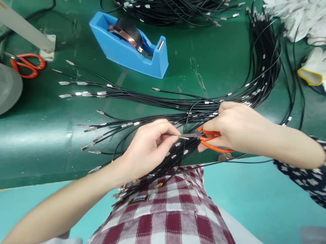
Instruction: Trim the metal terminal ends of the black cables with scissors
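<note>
My left hand pinches a thin black cable near its silvery end, with thumb and forefinger pressed together. In my right hand is a pair of scissors with orange handles, fingers through the loops. Its blades point left and meet the cable end close to my left fingertips; whether they touch it I cannot tell. Under and around both hands spreads a bundle of black cables with white labels and metal-tipped ends. Part of the bundle is hidden behind my hands and hangs over the table's front edge.
A blue tape dispenser stands behind the cables. Orange-handled scissors and a round translucent container are at the left. A coil of black cables lies at the back; white gloves lie at the right on the green table.
</note>
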Tool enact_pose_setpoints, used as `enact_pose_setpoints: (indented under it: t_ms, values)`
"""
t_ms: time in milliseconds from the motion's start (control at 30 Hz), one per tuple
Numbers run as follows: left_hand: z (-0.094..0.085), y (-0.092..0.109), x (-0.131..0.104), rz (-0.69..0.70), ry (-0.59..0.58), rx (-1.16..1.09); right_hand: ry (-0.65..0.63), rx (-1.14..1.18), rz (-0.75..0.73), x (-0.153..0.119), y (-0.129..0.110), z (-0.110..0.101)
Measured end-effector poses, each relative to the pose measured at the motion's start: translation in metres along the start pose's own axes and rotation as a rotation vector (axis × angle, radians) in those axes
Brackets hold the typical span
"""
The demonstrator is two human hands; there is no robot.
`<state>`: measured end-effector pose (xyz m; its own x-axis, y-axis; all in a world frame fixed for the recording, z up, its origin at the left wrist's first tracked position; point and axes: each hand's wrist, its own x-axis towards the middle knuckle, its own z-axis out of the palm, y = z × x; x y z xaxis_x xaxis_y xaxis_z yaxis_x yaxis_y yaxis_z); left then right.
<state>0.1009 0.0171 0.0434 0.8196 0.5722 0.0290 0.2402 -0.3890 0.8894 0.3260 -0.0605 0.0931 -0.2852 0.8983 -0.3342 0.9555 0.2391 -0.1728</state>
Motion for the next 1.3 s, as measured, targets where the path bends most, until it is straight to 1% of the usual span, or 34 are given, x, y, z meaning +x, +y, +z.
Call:
enact_pose_setpoints:
  t_ms: [100,133,200,333,433,500,567,667,767,967,1300]
  values:
    - [-0.001,-0.003,-0.004,0.008,0.023,-0.090,0.026,0.348,0.069,0.002,0.007,0.013]
    - [-0.001,-0.004,-0.005,0.019,0.022,-0.105,0.051,0.424,0.084,0.002,0.009,0.017]
    - [-0.002,-0.005,-0.006,0.041,0.015,-0.115,0.108,0.482,0.094,0.002,0.013,0.022]
    - [-0.002,-0.005,-0.007,0.050,0.034,-0.127,0.195,0.380,0.041,0.001,0.011,0.020]
    - [-0.002,-0.007,-0.006,0.050,0.055,-0.164,0.223,0.230,0.000,-0.004,0.006,0.013]
    - [-0.001,-0.008,-0.005,0.081,0.072,-0.180,0.227,0.130,-0.030,-0.008,0.004,0.008]
    - [0.000,-0.010,-0.004,0.138,0.095,-0.139,0.232,0.047,-0.035,-0.011,0.002,0.005]
    - [0.001,-0.012,-0.004,0.223,0.118,0.014,0.220,-0.019,-0.022,-0.013,0.001,0.002]
    - [0.002,-0.015,-0.004,0.278,0.121,0.113,0.172,-0.049,-0.034,-0.012,0.000,0.000]
    - [0.006,-0.019,-0.005,0.340,0.145,0.128,0.079,-0.081,-0.043,-0.006,-0.002,-0.004]
    - [0.007,-0.021,-0.008,0.445,0.168,0.335,0.045,-0.014,-0.068,-0.003,-0.005,-0.005]
